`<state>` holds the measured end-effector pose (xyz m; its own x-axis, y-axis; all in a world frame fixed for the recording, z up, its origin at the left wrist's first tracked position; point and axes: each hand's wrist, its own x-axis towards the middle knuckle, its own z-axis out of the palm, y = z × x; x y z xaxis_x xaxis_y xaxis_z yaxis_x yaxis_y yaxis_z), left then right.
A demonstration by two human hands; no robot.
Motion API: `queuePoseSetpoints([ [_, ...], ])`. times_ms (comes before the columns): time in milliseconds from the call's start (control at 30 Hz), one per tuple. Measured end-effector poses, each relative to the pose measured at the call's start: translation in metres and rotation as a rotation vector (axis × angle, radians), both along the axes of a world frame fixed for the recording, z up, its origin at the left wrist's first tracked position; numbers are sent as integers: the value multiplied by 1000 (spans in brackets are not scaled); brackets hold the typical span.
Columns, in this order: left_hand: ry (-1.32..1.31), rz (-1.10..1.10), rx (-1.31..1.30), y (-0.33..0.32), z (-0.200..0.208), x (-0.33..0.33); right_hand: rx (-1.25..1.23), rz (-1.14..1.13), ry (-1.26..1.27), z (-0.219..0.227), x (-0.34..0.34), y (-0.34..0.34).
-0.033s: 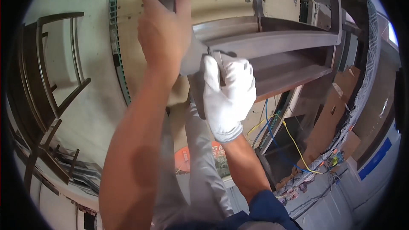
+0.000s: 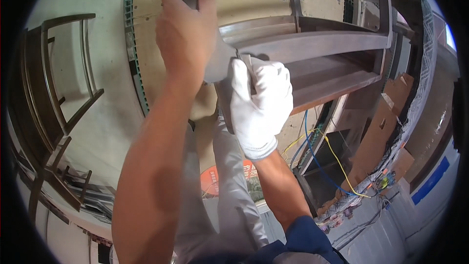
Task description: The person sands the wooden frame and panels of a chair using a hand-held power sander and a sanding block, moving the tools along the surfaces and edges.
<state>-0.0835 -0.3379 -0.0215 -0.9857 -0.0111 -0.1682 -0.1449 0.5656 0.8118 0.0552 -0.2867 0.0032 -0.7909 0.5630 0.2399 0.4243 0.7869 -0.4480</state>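
A dark brown wooden chair frame (image 2: 322,48), with curved rails and upright posts, lies across the upper middle in front of me. My bare left hand (image 2: 183,44) is wrapped round one of its thick members near the top. Just below and to the right, my right hand (image 2: 261,102), in a white knitted glove, pinches a thin folded brownish-grey piece (image 2: 251,70) between thumb and fingers. That piece looks like sandpaper and is at the joint where the curved rail meets the post. Its lower part is hidden by the glove.
Another dark wooden chair (image 2: 57,83) stands at the left. Beneath the frame is a light board surface (image 2: 254,2) with green mesh edging (image 2: 131,29). At the right are torn cardboard (image 2: 383,122) and loose blue and yellow cords (image 2: 337,159).
Both hands have shifted slightly left and up, and the chair frame has moved a little with them. Their grips look the same.
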Motion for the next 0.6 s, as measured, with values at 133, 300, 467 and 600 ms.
queuePoseSetpoints([
  [133,126,-28,-16,-4,-6,-4,4,37,-4,0,-11,1],
  [300,116,-45,-2,2,7,2,-64,69,-31,3,4,3],
  [467,45,-49,13,-6,2,-1,90,88,-12,3,-24,5],
  [600,50,-25,-37,-3,-5,-9,95,61,-158,6,-1,3],
])
